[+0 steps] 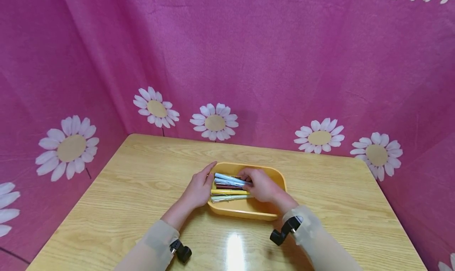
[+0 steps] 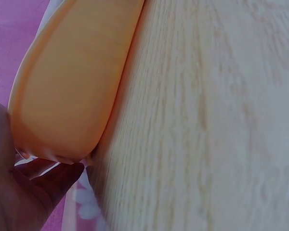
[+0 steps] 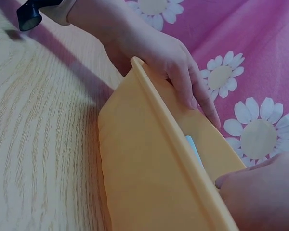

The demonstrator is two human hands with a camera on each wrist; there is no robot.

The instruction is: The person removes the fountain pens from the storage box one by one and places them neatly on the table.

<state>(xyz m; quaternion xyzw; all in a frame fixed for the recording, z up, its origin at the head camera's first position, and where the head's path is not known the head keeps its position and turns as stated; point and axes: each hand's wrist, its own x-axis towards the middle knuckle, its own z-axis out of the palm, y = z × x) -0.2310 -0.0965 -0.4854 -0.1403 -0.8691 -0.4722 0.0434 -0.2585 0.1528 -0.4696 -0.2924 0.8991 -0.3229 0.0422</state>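
A yellow-orange plastic bin (image 1: pixel 245 214) sits on the wooden table with several slim marker pens lying side by side in it. Light blue markers (image 1: pixel 227 178) lie towards the back, then a dark maroon marker (image 1: pixel 227 187), a yellow marker (image 1: pixel 229 192) and a pale green marker (image 1: pixel 229 198). At the bin's left end my left hand (image 1: pixel 199 188) grips the wall, thumb and fingers around it. My right hand (image 1: pixel 261 184) reaches inside, its curled fingers and thumb pinching the right ends of the light blue markers. In the right wrist view the bin wall hides most markers.
The wooden table (image 1: pixel 149 176) extends around the bin on all sides. Pink fabric (image 1: pixel 249 65) with printed daisies hangs behind the table and at both sides. Black wrist cameras (image 1: pixel 284 230) are strapped over both sleeves.
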